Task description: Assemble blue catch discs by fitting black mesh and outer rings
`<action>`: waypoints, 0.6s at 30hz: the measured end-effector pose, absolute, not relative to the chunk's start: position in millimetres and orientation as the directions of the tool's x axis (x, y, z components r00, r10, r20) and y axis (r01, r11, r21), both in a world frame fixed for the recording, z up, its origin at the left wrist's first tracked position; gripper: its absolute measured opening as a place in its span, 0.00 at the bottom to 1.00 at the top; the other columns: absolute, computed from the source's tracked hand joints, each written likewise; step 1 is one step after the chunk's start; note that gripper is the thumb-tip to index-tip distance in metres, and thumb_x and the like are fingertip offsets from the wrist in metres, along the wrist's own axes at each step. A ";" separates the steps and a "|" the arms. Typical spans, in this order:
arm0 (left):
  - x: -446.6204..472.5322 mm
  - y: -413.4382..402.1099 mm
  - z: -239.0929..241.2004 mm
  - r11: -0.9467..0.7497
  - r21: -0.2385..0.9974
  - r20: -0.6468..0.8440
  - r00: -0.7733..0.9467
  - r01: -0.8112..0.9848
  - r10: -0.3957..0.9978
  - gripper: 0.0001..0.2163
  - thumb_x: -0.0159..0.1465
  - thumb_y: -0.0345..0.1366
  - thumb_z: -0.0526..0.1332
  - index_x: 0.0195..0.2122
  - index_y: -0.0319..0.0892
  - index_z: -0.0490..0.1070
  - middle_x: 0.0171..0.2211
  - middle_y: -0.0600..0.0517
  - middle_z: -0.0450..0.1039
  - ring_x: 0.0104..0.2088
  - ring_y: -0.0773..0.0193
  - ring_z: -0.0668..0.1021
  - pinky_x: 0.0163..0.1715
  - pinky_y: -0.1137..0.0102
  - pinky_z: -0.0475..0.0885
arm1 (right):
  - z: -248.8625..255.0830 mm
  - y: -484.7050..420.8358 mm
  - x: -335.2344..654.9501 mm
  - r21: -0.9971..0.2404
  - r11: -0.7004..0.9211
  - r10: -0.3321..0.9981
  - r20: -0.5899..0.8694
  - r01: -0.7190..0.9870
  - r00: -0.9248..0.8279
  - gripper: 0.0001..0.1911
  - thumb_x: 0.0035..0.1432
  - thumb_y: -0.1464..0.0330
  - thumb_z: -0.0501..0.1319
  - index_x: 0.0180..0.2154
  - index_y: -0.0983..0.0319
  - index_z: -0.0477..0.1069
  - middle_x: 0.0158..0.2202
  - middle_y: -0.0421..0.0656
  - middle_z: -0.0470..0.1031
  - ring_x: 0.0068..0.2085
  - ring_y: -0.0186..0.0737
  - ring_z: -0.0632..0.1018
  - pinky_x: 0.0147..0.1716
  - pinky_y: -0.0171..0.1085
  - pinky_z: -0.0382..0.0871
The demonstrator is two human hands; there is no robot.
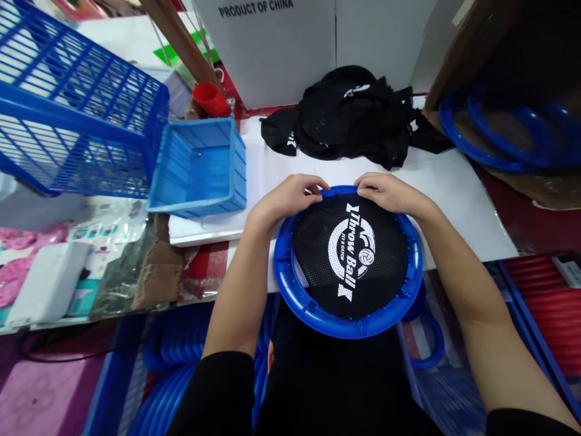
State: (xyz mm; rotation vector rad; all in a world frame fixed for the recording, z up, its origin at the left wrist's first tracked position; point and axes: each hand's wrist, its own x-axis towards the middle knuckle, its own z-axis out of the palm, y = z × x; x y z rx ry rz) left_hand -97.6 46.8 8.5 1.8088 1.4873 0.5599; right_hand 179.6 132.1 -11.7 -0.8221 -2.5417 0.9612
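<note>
A blue plastic ring (290,297) rests at the table's front edge, partly over my lap. Across its opening lies a round black mesh net (313,260) printed with white "Throw Ball" lettering; a gap shows between net and ring at the left. My left hand (297,197) pinches the net's edge at the ring's far rim, left of centre. Just right of centre, my right hand (385,192) pinches the same far edge, thumb and fingers closed. Beyond both hands lies a pile of black mesh nets (354,118).
An open blue bin (200,175) stands left of the hands, with a large blue basket (82,115) and a red cup (211,100) beyond. More blue rings (499,133) sit in a cardboard box at the right. Below the table are stacked blue rings (181,351) and red rings (540,303).
</note>
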 end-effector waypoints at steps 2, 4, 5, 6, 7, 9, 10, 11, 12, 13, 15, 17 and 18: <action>-97.1 47.0 8.3 -0.069 0.758 -0.120 0.243 0.649 0.963 0.14 0.64 0.30 0.64 0.49 0.42 0.83 0.41 0.48 0.84 0.41 0.59 0.82 0.50 0.62 0.78 | -11.7 132.8 179.9 -0.694 0.599 0.606 0.066 0.400 -0.793 0.12 0.68 0.60 0.59 0.38 0.55 0.79 0.48 0.47 0.83 0.51 0.53 0.81 0.58 0.55 0.76; -96.9 47.2 7.5 -0.070 0.762 -0.118 0.245 0.644 0.962 0.14 0.64 0.30 0.64 0.49 0.43 0.83 0.41 0.48 0.84 0.42 0.59 0.82 0.50 0.62 0.78 | -11.7 132.5 179.2 -0.695 0.598 0.604 0.063 0.400 -0.795 0.12 0.68 0.60 0.59 0.37 0.55 0.79 0.48 0.48 0.83 0.51 0.53 0.81 0.59 0.54 0.76; -96.9 47.4 6.9 -0.074 0.762 -0.116 0.247 0.644 0.962 0.14 0.64 0.30 0.63 0.49 0.43 0.83 0.42 0.48 0.84 0.42 0.59 0.82 0.50 0.62 0.78 | -11.6 131.9 178.5 -0.688 0.604 0.603 0.065 0.402 -0.795 0.11 0.68 0.61 0.59 0.37 0.56 0.79 0.48 0.48 0.83 0.51 0.52 0.82 0.59 0.54 0.75; -97.0 47.7 6.0 -0.077 0.760 -0.114 0.250 0.645 0.961 0.14 0.65 0.31 0.63 0.49 0.43 0.83 0.42 0.47 0.84 0.42 0.59 0.82 0.50 0.62 0.78 | -11.5 131.1 177.6 -0.677 0.614 0.604 0.072 0.406 -0.793 0.11 0.68 0.62 0.59 0.36 0.56 0.79 0.49 0.48 0.83 0.51 0.52 0.82 0.59 0.54 0.75; -97.4 48.1 5.0 -0.080 0.758 -0.115 0.253 0.647 0.961 0.14 0.65 0.31 0.63 0.50 0.42 0.83 0.42 0.47 0.84 0.43 0.59 0.82 0.49 0.62 0.78 | -11.6 130.1 176.6 -0.663 0.624 0.607 0.079 0.413 -0.791 0.11 0.68 0.63 0.59 0.36 0.56 0.79 0.49 0.48 0.83 0.52 0.52 0.81 0.59 0.54 0.75; -98.6 49.0 3.1 -0.085 0.756 -0.117 0.262 0.649 0.958 0.14 0.65 0.31 0.63 0.50 0.42 0.83 0.43 0.47 0.84 0.43 0.58 0.83 0.49 0.62 0.78 | -12.1 128.6 174.9 -0.633 0.644 0.612 0.090 0.430 -0.785 0.11 0.68 0.65 0.58 0.35 0.57 0.79 0.49 0.49 0.83 0.51 0.52 0.81 0.59 0.53 0.75; -99.3 49.4 2.5 -0.090 0.756 -0.117 0.269 0.648 0.956 0.15 0.65 0.32 0.63 0.51 0.42 0.83 0.44 0.47 0.84 0.43 0.58 0.83 0.49 0.62 0.78 | -12.6 128.2 174.4 -0.620 0.651 0.616 0.094 0.438 -0.782 0.11 0.67 0.66 0.59 0.34 0.57 0.79 0.49 0.49 0.83 0.51 0.52 0.82 0.59 0.53 0.75; -100.1 49.8 2.2 -0.098 0.757 -0.114 0.278 0.646 0.954 0.15 0.65 0.32 0.63 0.51 0.42 0.82 0.44 0.47 0.84 0.44 0.58 0.83 0.49 0.62 0.78 | -13.2 128.1 174.3 -0.611 0.654 0.622 0.097 0.447 -0.777 0.11 0.67 0.67 0.59 0.34 0.57 0.79 0.48 0.49 0.83 0.51 0.52 0.82 0.59 0.53 0.75; -100.6 49.9 2.3 -0.108 0.756 -0.112 0.290 0.646 0.950 0.14 0.66 0.32 0.62 0.51 0.42 0.82 0.44 0.47 0.84 0.44 0.58 0.82 0.49 0.62 0.78 | -13.8 128.2 174.5 -0.607 0.653 0.628 0.100 0.452 -0.772 0.11 0.67 0.67 0.59 0.33 0.57 0.78 0.47 0.49 0.83 0.50 0.52 0.82 0.58 0.53 0.75; -100.9 49.8 2.8 -0.120 0.754 -0.109 0.302 0.646 0.947 0.14 0.66 0.32 0.62 0.51 0.42 0.82 0.44 0.48 0.84 0.44 0.59 0.82 0.50 0.62 0.78 | -14.3 128.5 175.3 -0.607 0.652 0.631 0.103 0.454 -0.769 0.10 0.66 0.67 0.60 0.33 0.57 0.78 0.47 0.49 0.83 0.50 0.52 0.82 0.58 0.53 0.75; -99.7 48.9 4.7 -0.151 0.748 -0.086 0.320 0.647 0.944 0.13 0.68 0.33 0.61 0.50 0.43 0.82 0.46 0.48 0.84 0.45 0.58 0.82 0.51 0.62 0.78 | -14.5 128.7 177.6 -0.615 0.649 0.634 0.112 0.448 -0.765 0.09 0.66 0.68 0.61 0.32 0.58 0.78 0.46 0.49 0.83 0.49 0.52 0.82 0.57 0.53 0.75; -96.0 47.2 7.0 -0.207 0.735 -0.025 0.330 0.646 0.943 0.11 0.70 0.34 0.61 0.49 0.43 0.82 0.47 0.48 0.84 0.46 0.58 0.82 0.52 0.62 0.78 | -13.9 127.6 180.0 -0.627 0.650 0.634 0.136 0.430 -0.761 0.08 0.66 0.67 0.61 0.35 0.58 0.78 0.44 0.49 0.82 0.47 0.51 0.82 0.54 0.52 0.76; -93.3 46.2 8.0 -0.248 0.720 0.021 0.337 0.649 0.941 0.10 0.70 0.36 0.62 0.47 0.43 0.82 0.47 0.48 0.84 0.46 0.58 0.82 0.52 0.62 0.77 | -13.4 126.3 180.7 -0.632 0.655 0.632 0.158 0.414 -0.759 0.08 0.67 0.67 0.61 0.36 0.58 0.78 0.44 0.48 0.82 0.46 0.51 0.81 0.53 0.52 0.77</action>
